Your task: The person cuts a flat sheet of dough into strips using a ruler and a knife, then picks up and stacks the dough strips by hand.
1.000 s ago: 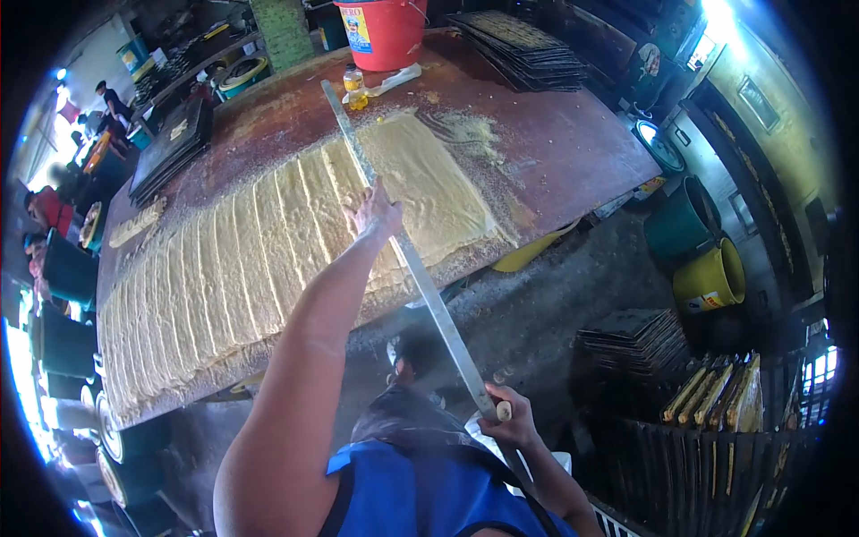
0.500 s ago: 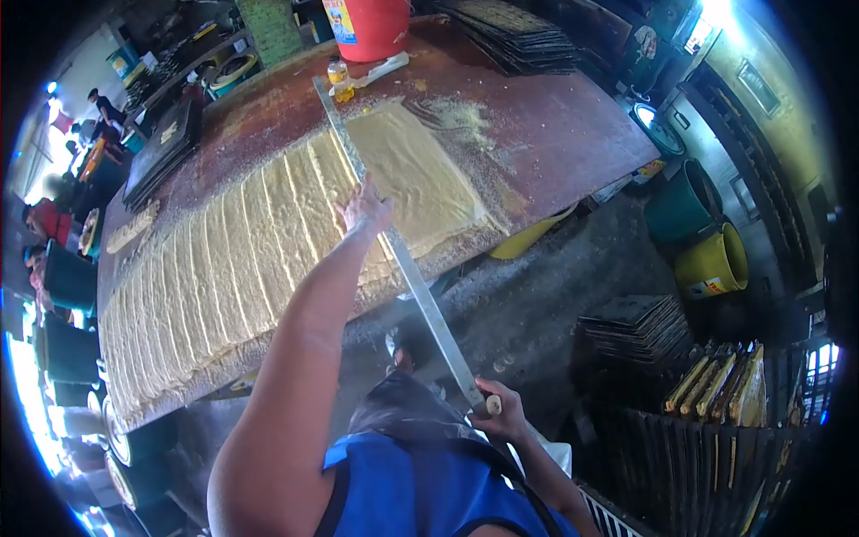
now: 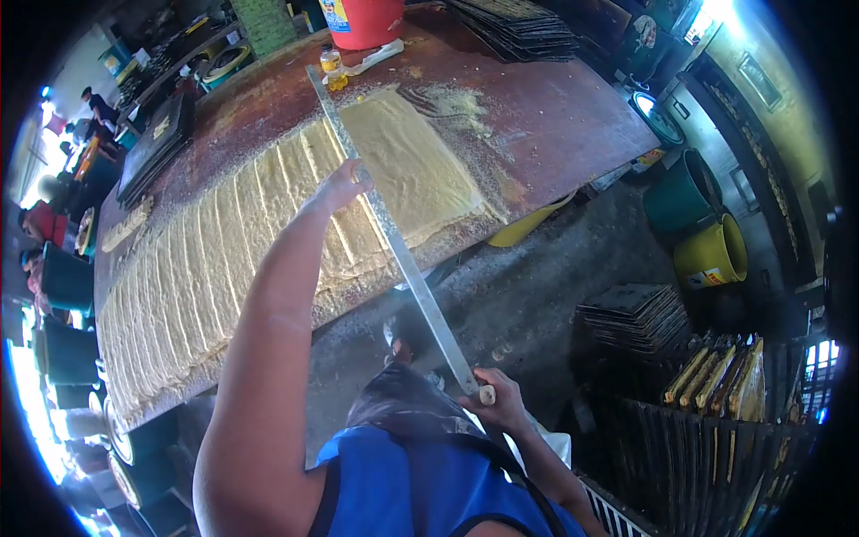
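One left hand [image 3: 340, 188] touches the blade [image 3: 405, 259], grip unclear; right hand [image 3: 506, 403] clasps its handle [image 3: 487, 394] past the table [image 3: 573, 121] edge; tilting could tear dough [image 3: 413, 161].

Long bar [image 3: 400, 248]: metal by appearance, smooth, dull grey, with a powdery film on its upper part. Dough sheet [image 3: 407, 161]: matt, finely rippled. Ridged strips [image 3: 219, 237]: matt, rougher. Surface [image 3: 573, 116]: smooth, reddish-brown, scuffed, faintly glossy (base material undetermined). Red bucket [image 3: 371, 27]: glossy plastic, printed label [image 3: 335, 16]. Bottle [image 3: 332, 65]: clear, shiny, glass or plastic unconfirmed. Stacked trays [image 3: 517, 31]: dark, rough-edged. Yellow bucket [image 3: 707, 255]: smooth plastic. Top [image 3: 362, 483]: blue cloth, matt.
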Tool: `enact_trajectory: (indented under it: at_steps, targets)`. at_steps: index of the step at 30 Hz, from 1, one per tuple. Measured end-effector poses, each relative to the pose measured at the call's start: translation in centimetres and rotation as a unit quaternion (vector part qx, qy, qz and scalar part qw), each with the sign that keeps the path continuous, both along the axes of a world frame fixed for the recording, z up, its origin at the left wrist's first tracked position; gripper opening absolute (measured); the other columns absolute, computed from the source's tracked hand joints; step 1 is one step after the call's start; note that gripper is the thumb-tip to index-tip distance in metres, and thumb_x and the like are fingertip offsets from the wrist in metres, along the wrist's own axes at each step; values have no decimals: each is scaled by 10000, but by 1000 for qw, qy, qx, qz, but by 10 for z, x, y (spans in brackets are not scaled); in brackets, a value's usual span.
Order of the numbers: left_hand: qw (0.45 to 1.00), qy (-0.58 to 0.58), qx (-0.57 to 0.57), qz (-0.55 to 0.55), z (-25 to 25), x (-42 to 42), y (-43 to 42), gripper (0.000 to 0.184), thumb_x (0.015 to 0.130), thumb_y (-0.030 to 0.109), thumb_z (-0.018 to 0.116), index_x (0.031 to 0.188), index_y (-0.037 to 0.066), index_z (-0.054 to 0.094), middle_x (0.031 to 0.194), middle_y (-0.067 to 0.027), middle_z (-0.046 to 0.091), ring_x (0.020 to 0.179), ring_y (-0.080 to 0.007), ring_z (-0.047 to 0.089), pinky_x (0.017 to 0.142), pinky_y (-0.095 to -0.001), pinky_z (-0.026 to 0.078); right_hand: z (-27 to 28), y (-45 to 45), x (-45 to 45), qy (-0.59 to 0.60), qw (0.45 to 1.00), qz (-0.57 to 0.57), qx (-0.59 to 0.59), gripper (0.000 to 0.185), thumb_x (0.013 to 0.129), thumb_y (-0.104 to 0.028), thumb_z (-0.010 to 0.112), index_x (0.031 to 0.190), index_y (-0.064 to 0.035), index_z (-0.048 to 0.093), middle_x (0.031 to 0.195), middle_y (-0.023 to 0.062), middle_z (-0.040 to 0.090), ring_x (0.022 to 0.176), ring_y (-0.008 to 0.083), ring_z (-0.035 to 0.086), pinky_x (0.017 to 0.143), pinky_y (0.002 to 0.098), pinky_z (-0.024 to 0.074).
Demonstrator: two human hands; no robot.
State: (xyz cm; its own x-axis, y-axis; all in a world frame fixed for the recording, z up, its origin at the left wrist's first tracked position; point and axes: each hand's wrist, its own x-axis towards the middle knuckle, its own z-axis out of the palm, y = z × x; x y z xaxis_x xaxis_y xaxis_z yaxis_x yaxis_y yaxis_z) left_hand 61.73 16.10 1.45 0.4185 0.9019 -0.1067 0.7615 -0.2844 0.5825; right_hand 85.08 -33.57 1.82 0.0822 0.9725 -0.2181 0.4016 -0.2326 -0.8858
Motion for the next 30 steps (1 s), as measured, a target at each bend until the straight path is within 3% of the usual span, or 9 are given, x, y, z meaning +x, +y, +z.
enact_trajectory:
  at_steps: [2, 5, 9, 11, 12, 14, 17, 20, 30]
  targets:
    - [999, -9, -31, 4, 0, 1, 3, 842, 843, 431, 763, 1491, 58, 375, 1509, -213, 441, 1408, -325, 419, 1172, -422, 322, 1, 6, -1, -61, 996, 4, 63, 674, 695, -323, 884, 1235, -21, 617, 1115, 182, 674, 1029, 353, 667, 862, 425, 534]
    - [999, -9, -49, 12, 3, 3, -1, 839, 854, 421, 752, 1497, 59, 352, 1530, -216, 407, 1417, -339, 402, 1182, -427, 303, 6, 10, -1, -85, 995, 0, 43, 620, 729, -318, 855, 1225, -30, 620, 1067, 171, 674, 1003, 364, 666, 836, 427, 541]
    - [1000, -16, 3, 2, -16, 7, 7, 851, 855, 466, 736, 1495, 62, 347, 1545, -220, 378, 1412, -360, 403, 1184, -441, 296, 9, 12, 3, -55, 998, -13, 26, 607, 757, -309, 825, 1248, -26, 608, 1145, 183, 670, 1057, 349, 665, 865, 406, 539]
    - [1000, 16, -4, 16, -5, 21, -1, 881, 860, 487, 690, 1545, 109, 283, 1636, -183, 195, 1509, -328, 219, 1212, -559, 182, 12, 14, 9, 21, 999, -32, -24, 602, 780, -300, 802, 1270, -19, 593, 1200, 200, 665, 1067, 319, 680, 887, 382, 533]
    - [1000, 15, -4, 15, -4, 27, -4, 881, 860, 487, 690, 1545, 109, 283, 1636, -183, 195, 1509, -328, 219, 1212, -559, 182, 8, 14, 12, 20, 999, -33, -24, 602, 780, -300, 802, 1270, -19, 593, 1200, 200, 665, 1067, 319, 680, 887, 382, 533]
    - [998, 31, 51, 22, -2, 38, -10, 923, 860, 539, 670, 1548, 81, 261, 1653, -176, 120, 1537, -309, 110, 1210, -610, 95, -6, 13, 18, 69, 996, -46, 34, 592, 787, -203, 811, 1302, -27, 579, 970, 85, 687, 877, 127, 641, 812, 320, 529]
    - [998, 54, 43, 0, -5, 47, -9, 984, 857, 581, 662, 1564, 70, 206, 1655, -184, 94, 1542, -303, 72, 1214, -606, 65, -21, 11, 24, 119, 991, -60, 2, 605, 822, -299, 779, 1302, 5, 571, 1128, 151, 717, 958, 199, 697, 856, 339, 538]
    - [998, 35, 54, 4, -19, 47, -7, 1010, 857, 632, 640, 1579, 104, 170, 1653, -194, 90, 1542, -324, 30, 1210, -615, 50, -2, 14, 19, 128, 986, -76, -77, 655, 789, -274, 822, 1320, 10, 564, 1116, 130, 723, 951, 155, 681, 862, 328, 539]
    - [990, 136, 3, 25, 6, 52, -21, 1003, 882, 733, 514, 1600, 170, 97, 1649, -216, 69, 1538, -355, -7, 1211, -613, 18, -5, 18, 15, 38, 997, -59, 9, 648, 714, -217, 885, 1265, 11, 631, 1120, 163, 719, 1001, 211, 705, 887, 336, 537]
